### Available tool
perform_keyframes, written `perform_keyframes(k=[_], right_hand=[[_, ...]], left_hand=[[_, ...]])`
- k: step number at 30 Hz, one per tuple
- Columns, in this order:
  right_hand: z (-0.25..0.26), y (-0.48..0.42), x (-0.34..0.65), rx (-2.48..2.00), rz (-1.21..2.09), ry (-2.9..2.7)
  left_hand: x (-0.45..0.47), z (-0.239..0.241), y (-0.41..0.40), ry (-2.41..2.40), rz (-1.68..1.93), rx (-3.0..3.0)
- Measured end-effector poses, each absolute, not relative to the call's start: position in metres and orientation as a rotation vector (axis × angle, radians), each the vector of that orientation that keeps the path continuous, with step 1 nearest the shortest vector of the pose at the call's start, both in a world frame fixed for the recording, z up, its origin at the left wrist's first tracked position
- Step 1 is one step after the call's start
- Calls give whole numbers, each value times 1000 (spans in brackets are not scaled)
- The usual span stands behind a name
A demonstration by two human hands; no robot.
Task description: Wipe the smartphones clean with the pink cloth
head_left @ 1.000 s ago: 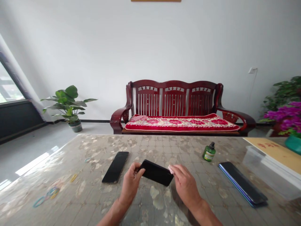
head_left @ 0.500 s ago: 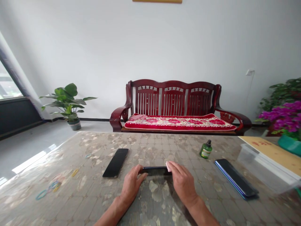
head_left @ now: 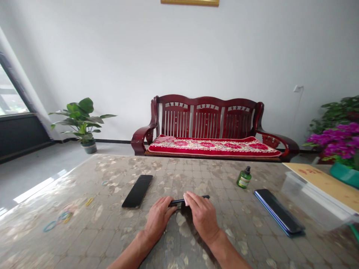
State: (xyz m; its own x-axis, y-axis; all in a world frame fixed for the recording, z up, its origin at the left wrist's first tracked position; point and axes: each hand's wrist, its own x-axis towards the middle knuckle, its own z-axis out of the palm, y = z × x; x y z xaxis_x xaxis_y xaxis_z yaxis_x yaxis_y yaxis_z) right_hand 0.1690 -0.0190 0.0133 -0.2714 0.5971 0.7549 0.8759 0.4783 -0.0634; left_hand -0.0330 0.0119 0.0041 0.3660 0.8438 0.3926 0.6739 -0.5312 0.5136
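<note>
My left hand [head_left: 158, 216] grips the left end of a dark smartphone [head_left: 176, 202], thumb on the near side and fingers behind. The phone is held up on edge above the table, so mostly its thin dark rim shows. In my right hand [head_left: 203, 215] is a small folded white tissue [head_left: 186, 199], pinched at the fingertips and against the phone's middle; whether it is paper or cloth I cannot tell. The phone's right end sticks out past my right knuckles. Another black smartphone [head_left: 137, 191] lies flat to the left of my hands.
Right of my hands stand a small green bottle [head_left: 244, 177], stacked phones [head_left: 279, 212] and a clear plastic box [head_left: 305, 201] under a tan folder [head_left: 325, 179]. Colored rubber bands [head_left: 50, 226] lie at left on the patterned tablecloth [head_left: 112, 239]. A wooden bench [head_left: 207, 116] stands beyond.
My right hand with the tissue has slid left along the phone, from its right end to about the middle. The phone's right end now shows and is tilted slightly up.
</note>
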Motion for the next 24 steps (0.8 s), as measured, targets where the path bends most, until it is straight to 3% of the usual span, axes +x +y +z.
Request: perform_keyframes(k=[12,24], right_hand=[[-7,-1,227,-1341,-336,-1750],[-21,7,229,-1473,405,-1398]], left_hand=[[-27,1,17,1476,928,2340],[-16,5,19,1350,1029,2685]])
